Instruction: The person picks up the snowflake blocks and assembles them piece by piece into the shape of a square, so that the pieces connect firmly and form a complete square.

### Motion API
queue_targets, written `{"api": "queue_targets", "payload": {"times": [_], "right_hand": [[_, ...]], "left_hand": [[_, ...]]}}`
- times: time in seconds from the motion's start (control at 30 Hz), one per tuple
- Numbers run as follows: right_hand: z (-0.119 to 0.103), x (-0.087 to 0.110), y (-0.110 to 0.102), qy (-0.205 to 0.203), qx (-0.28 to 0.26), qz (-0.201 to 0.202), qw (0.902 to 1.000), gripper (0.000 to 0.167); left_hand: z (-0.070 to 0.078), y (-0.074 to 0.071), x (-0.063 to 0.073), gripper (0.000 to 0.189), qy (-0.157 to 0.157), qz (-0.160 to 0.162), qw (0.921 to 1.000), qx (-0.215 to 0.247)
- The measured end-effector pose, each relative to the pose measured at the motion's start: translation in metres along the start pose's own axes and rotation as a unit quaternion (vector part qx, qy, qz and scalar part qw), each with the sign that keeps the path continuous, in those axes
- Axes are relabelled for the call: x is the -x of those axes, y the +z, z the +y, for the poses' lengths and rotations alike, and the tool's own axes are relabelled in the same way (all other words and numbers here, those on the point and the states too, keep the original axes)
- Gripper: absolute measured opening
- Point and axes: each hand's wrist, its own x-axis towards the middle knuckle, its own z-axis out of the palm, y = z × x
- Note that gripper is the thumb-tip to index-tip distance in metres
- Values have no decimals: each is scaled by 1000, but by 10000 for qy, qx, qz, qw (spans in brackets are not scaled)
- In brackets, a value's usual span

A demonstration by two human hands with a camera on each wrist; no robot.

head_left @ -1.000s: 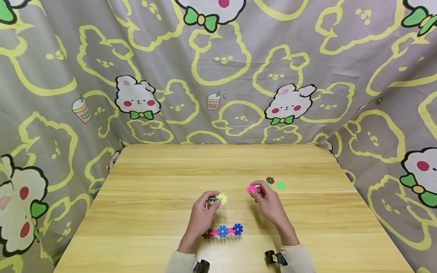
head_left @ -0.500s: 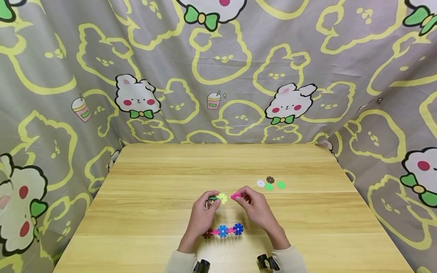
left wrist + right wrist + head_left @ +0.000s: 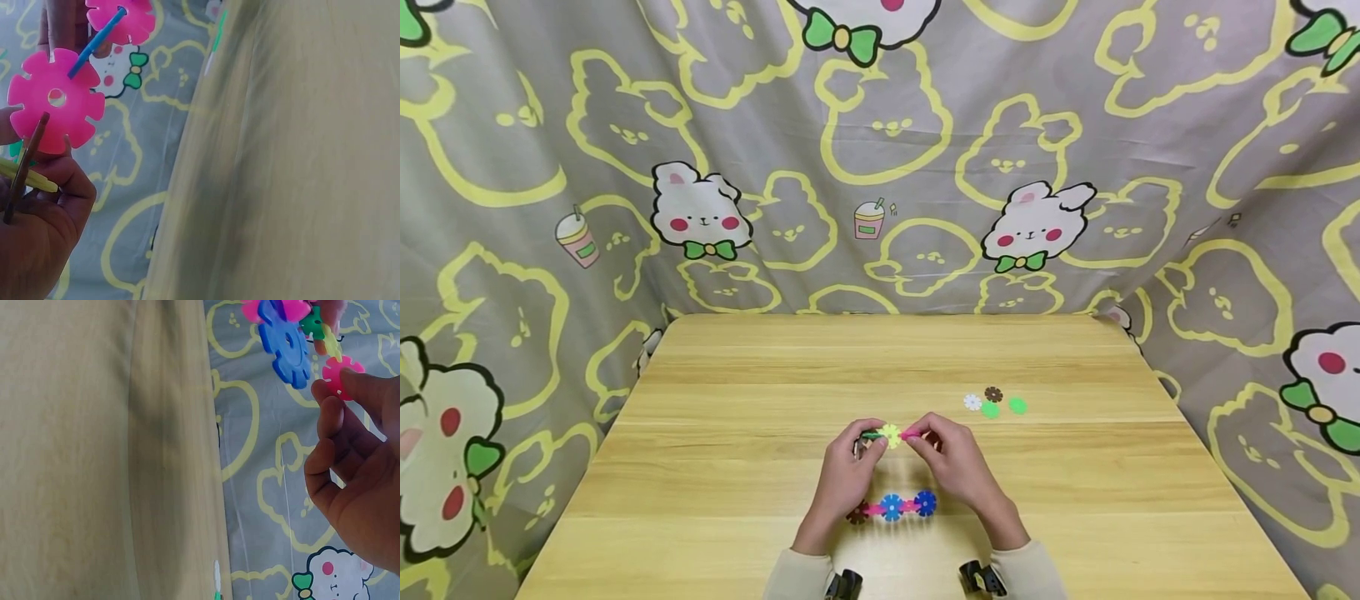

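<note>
My left hand (image 3: 848, 468) pinches a green notched snowflake disc (image 3: 871, 435) joined to a yellow disc (image 3: 891, 436). From the right, my right hand (image 3: 957, 458) pinches a pink disc (image 3: 340, 376) between thumb and fingertips. Its edge meets the yellow disc's rim; whether the slots interlock I cannot tell. A linked row of discs extends below the left hand: brown (image 3: 857, 512), pink (image 3: 56, 100), light blue (image 3: 892, 507), another pink (image 3: 123, 19) and dark blue (image 3: 925, 503). Part of the row's left end is hidden behind the left hand.
On the wooden table (image 3: 737, 400), loose discs lie beyond the right hand: white (image 3: 973, 402), brown (image 3: 993, 394) and two green ones (image 3: 1018, 406). A patterned curtain (image 3: 805, 208) surrounds the table's back and sides.
My right hand has moved left with the pink disc, turned it edge-on and brought it against the yellow disc. The left hand has stayed nearly still.
</note>
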Motion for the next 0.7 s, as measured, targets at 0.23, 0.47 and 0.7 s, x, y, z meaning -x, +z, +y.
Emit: {"api": "queue_targets", "payload": {"times": [0.23,0.47,0.7], "right_hand": [[4,0,2,-386,209,330,9985,7],[8,0,7,-1004,491,855,9900,11],[10,-2,13,-1371,622,950,9840,13]], "left_hand": [[-13,4,-4,19,108,-29,9999,105],[-11,8,-4,19,78,-20,9998,186],[-12,9,-6,21,11,19,9997,240]]}}
